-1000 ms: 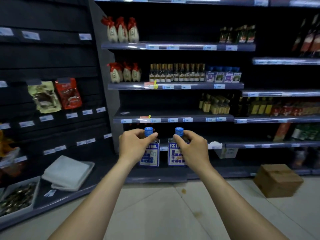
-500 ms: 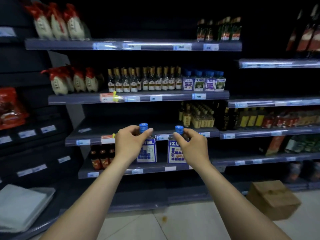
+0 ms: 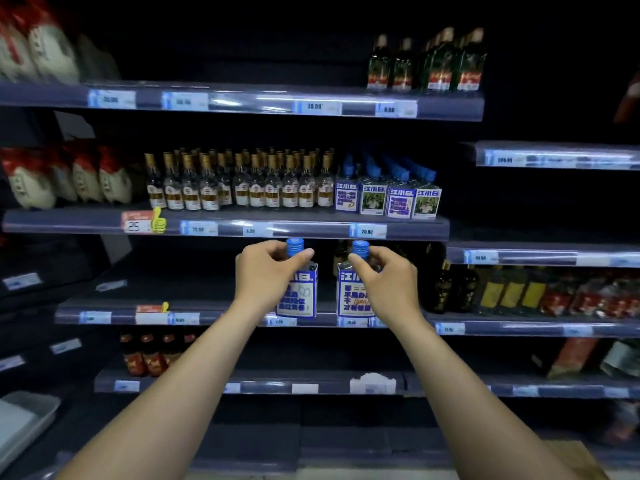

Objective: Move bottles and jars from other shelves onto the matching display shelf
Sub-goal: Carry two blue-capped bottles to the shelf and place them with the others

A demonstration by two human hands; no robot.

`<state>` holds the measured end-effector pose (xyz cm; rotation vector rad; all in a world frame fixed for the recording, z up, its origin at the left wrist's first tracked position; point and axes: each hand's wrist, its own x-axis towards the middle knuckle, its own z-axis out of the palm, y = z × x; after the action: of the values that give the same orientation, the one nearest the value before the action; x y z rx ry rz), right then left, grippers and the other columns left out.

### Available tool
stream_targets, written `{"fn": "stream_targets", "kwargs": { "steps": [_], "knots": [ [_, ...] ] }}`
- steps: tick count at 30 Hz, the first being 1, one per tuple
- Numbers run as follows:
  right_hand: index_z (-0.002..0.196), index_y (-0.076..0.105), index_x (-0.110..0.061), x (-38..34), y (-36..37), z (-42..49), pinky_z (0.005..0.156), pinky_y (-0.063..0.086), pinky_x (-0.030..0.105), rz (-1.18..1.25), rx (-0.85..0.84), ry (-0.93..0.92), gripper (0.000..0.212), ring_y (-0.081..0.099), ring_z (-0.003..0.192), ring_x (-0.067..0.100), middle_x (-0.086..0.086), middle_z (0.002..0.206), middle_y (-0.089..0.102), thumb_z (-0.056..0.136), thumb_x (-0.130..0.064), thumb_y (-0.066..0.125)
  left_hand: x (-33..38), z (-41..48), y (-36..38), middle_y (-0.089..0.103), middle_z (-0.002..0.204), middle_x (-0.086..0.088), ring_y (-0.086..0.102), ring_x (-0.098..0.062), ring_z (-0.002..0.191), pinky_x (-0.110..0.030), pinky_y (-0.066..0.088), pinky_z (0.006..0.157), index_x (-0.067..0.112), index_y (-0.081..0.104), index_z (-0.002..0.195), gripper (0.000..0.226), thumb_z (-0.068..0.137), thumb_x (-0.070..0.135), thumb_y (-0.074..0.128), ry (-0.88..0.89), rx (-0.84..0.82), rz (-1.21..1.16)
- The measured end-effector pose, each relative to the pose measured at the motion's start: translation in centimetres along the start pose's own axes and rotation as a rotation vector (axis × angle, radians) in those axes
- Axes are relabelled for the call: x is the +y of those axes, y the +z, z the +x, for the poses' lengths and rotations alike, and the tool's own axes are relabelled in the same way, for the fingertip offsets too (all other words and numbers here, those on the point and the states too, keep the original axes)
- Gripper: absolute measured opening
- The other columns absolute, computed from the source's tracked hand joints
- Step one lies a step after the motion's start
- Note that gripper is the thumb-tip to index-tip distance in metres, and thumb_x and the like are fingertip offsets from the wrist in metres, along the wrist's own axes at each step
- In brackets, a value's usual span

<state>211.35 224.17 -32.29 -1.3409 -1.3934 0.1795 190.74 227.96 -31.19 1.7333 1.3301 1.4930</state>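
You've stepped closer and lifted both bottles since a second ago, so their tops now reach just under the rim of the display shelf [image 3: 304,231]; toward that shelf's right end stand the matching blue-capped bottles [image 3: 388,200], just beside the gold-capped bottles [image 3: 239,188]; your left hand [image 3: 265,273] grips the left bottle [image 3: 301,301] round its neck; your right hand [image 3: 389,284] grips the right bottle [image 3: 351,296] likewise; both bottles are upright, apart, held in the air.
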Motion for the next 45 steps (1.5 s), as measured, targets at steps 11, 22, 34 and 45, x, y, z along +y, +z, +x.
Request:
{"fn": "stream_targets", "kwargs": {
  "steps": [11,22,34,45],
  "knots": [
    [0.073,0.061,-0.033,6.8,2.7,12.9,0.056,0.038,0.018,-0.052,0.011,0.020,0.025,0.052,0.062,-0.001,-0.013,0.064,0.060,0.094,-0.037,0.074,-1.2,13.5,10.7,0.064,0.065,0.040,0.061,0.021,0.065,-0.009,0.044,0.055,0.039,0.065,0.060,0.027,0.077,0.049,0.085,0.023,-0.029,-0.032],
    [0.071,0.054,-0.030,9.5,4.1,27.9,0.055,0.032,0.021,-0.124,0.123,-0.071,0.032,0.039,0.056,0.005,-0.008,0.062,0.047,0.098,-0.037,0.069,0.1,27.9,17.3,0.069,0.063,0.021,0.063,0.014,0.064,-0.003,0.037,0.053,0.024,0.081,0.079,0.028,0.078,0.051,0.083,0.175,0.007,-0.015],
    [0.080,0.061,-0.024,13.9,5.6,28.3,0.059,0.037,0.021,-0.193,0.038,-0.047,0.026,0.049,0.063,0.004,-0.008,0.069,0.057,0.098,-0.042,0.067,-3.9,27.9,20.9,0.080,0.100,0.004,0.055,0.027,0.071,0.003,0.038,0.062,0.016,0.081,0.106,0.048,0.078,0.055,0.081,0.108,0.015,0.054],
    [0.120,0.068,-0.005,14.9,4.5,25.9,0.089,0.044,0.010,-0.337,0.319,-0.335,0.043,0.061,0.093,0.011,0.003,0.106,0.070,0.086,-0.025,0.084,-5.6,24.6,19.8,0.072,0.111,-0.001,0.067,-0.021,0.105,-0.045,0.055,0.090,0.018,0.058,0.118,0.094,0.055,0.088,0.066,-0.018,-0.126,0.278]
  ]
}}
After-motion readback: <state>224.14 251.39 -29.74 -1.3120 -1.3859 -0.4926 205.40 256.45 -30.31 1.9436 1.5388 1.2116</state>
